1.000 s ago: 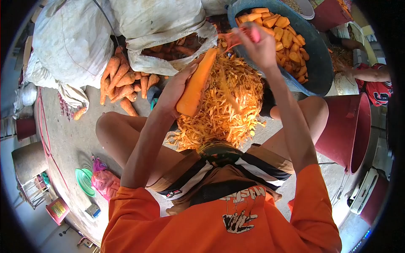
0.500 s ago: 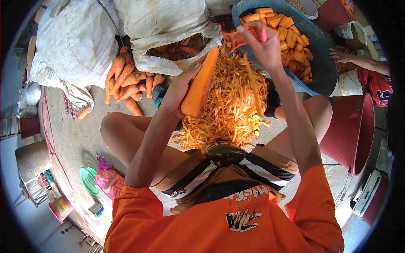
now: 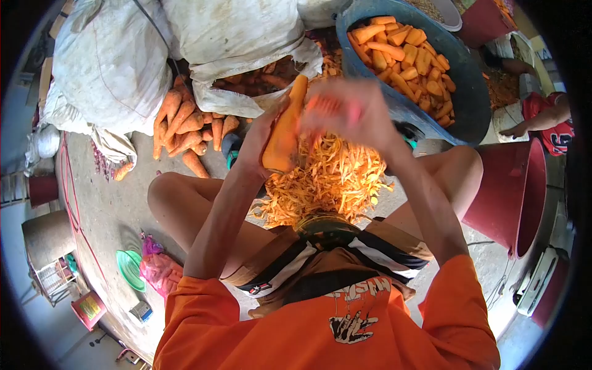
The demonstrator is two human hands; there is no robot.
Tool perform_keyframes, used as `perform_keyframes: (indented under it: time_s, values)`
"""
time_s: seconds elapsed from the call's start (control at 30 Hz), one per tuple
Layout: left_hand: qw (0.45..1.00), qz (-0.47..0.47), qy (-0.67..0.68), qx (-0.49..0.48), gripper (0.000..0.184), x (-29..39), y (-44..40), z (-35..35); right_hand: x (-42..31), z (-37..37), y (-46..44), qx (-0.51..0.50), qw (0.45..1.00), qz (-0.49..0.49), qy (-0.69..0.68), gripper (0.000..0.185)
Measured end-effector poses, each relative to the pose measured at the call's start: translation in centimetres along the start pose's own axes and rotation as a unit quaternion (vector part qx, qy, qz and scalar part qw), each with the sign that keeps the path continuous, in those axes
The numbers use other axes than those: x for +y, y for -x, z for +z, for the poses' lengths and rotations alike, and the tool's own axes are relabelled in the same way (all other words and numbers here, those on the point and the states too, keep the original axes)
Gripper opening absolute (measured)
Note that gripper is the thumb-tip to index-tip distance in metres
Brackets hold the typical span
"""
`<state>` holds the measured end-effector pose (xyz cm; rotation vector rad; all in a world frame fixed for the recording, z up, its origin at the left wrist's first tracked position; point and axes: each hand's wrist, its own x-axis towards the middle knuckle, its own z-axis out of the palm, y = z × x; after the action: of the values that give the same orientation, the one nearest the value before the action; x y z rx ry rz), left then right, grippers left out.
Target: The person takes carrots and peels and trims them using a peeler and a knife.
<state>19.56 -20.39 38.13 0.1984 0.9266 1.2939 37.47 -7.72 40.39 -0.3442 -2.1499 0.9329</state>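
My left hand (image 3: 256, 137) is wrapped round a large carrot (image 3: 283, 137), which points up and away from me with its orange flesh bare. In my right hand (image 3: 364, 117), smeared by motion, is a red peeler (image 3: 327, 110) close to the carrot's right side. Beneath both hands, a heap of carrot peelings (image 3: 330, 182) lies on the floor between my legs.
A blue tub (image 3: 475, 92) of peeled carrots stands at the upper right. Unpeeled carrots (image 3: 179, 123) spill beside white sacks (image 3: 240, 37). A maroon bin (image 3: 499, 191) stands right of my knee. Another person's arm (image 3: 536, 123) reaches in at far right.
My right hand has come down and left with the peeler, from above the peelings to the carrot's side. The carrot stays in my left hand. The other person's arm has lowered.
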Motion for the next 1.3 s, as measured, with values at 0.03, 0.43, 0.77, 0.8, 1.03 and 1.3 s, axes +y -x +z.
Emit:
perform_keyframes:
  time_s: [0.03,0.43,0.77,0.8,1.03,1.3]
  values:
    - [1.000,0.025,0.007,0.006,0.049,0.4,0.7,1.7,-1.2,0.4,0.2,-0.095,0.987,-0.115,0.067,0.020]
    - [1.000,0.020,0.017,0.002,0.050,0.0,0.3,-0.7,-0.2,0.9,-0.1,-0.100,0.994,-0.036,0.027,0.025]
    - [0.996,0.024,-0.081,0.025,0.048,-0.3,0.8,-0.4,4.3,-1.1,-1.5,0.093,0.983,0.141,-0.075,0.033]
    - [0.996,0.016,-0.078,0.040,0.049,-0.4,0.5,-0.6,1.7,-0.6,-1.0,0.003,0.996,0.077,-0.038,0.030]
    - [0.992,0.014,-0.111,0.053,0.049,-1.1,1.1,-0.1,6.5,-2.6,-2.7,0.104,0.980,0.088,0.142,0.033]
    - [0.999,-0.007,0.035,0.040,0.045,-0.1,1.3,2.2,0.6,1.6,0.4,-0.038,0.996,-0.048,-0.068,0.025]
